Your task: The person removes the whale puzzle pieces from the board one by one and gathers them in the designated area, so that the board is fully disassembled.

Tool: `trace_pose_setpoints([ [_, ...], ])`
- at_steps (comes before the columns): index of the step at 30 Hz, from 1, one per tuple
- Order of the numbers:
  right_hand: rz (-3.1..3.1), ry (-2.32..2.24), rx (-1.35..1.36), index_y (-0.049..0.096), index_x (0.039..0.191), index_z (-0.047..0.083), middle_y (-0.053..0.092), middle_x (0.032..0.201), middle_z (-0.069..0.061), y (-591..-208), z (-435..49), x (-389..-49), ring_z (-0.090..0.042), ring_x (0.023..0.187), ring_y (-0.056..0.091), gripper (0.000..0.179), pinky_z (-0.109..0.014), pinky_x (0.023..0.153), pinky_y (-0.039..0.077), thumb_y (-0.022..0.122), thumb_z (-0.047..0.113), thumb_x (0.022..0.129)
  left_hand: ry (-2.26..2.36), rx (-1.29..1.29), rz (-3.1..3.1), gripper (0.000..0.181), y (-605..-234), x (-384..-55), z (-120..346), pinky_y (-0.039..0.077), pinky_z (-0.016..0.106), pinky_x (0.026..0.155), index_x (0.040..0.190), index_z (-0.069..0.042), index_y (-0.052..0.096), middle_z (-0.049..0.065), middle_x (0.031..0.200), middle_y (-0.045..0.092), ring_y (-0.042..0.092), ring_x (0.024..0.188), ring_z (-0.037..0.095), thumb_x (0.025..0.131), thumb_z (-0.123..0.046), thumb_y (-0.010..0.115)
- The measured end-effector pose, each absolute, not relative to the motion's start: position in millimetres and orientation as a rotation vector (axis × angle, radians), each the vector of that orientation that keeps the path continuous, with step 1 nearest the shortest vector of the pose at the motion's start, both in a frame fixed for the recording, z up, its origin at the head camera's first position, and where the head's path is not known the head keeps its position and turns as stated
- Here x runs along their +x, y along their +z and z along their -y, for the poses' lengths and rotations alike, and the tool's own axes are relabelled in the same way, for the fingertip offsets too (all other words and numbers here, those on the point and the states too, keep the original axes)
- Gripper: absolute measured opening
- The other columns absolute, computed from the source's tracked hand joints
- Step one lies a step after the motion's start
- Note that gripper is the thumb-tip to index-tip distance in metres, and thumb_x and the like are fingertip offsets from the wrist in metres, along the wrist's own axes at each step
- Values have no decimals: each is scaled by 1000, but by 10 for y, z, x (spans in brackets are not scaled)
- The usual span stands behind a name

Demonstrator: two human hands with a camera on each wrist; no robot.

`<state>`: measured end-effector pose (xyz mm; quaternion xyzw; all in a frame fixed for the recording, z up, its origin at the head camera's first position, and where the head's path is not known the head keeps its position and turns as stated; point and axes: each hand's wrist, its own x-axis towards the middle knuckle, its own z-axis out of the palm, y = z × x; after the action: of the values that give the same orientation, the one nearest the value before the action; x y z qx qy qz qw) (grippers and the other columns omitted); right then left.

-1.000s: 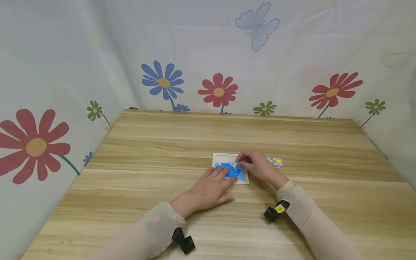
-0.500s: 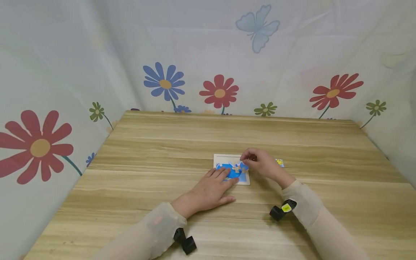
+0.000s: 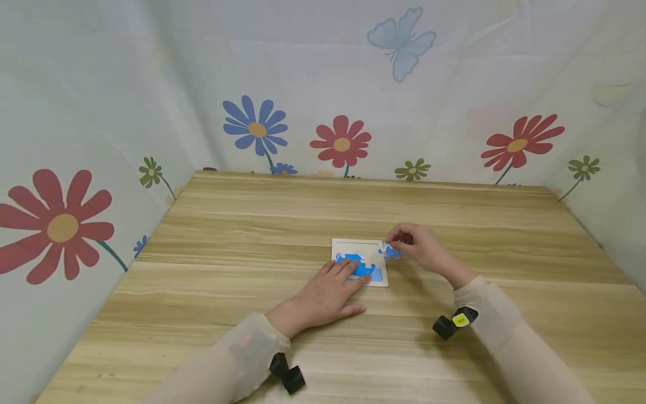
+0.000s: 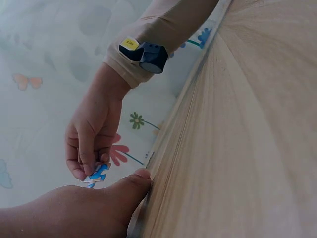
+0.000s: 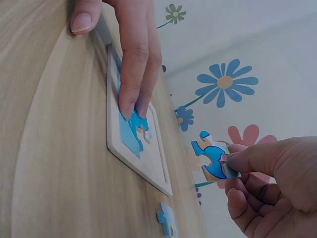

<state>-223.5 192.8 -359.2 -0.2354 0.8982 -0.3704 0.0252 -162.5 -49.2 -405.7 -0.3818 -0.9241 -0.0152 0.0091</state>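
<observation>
A shallow wooden puzzle tray (image 3: pixel 356 241) lies on the table, with joined blue puzzle pieces (image 3: pixel 364 271) in its lower part and bare wood above. My left hand (image 3: pixel 323 294) rests over its lower left, with straight fingers (image 5: pixel 133 74) pressing on the blue pieces. Just off the tray's upper right corner, my right hand (image 3: pixel 426 251) pinches a blue and white puzzle piece (image 5: pixel 214 161) between thumb and fingers. In the right wrist view that piece is held clear of the tray. The left wrist view shows it too, beyond my left thumb (image 4: pixel 131 186).
One loose puzzle piece (image 5: pixel 168 219) lies on the table beside the tray, hidden behind my right hand in the head view. The wooden table (image 3: pixel 252 224) runs back to a white curtain (image 3: pixel 313 62) printed with flowers. Each wrist wears a small black camera (image 3: pixel 454 322).
My right hand has drawn the pinched puzzle piece up and right, out of the tray, baring wood where it was. My left hand stays in place on the tray.
</observation>
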Motion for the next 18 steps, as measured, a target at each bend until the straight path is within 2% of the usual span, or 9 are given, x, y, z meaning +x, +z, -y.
trace_pose_setpoints([
  [18,-2822,-970,-666,66,94,2,66,89,-9,-3408,-2238,-2171,-13,78,55,6,-21,67,47,60,3,92,-31,-1193,2864,59,-4067,-1630,498,29,48,116,146,-26,41,10,153,39,34,143,28,96,-57,43],
])
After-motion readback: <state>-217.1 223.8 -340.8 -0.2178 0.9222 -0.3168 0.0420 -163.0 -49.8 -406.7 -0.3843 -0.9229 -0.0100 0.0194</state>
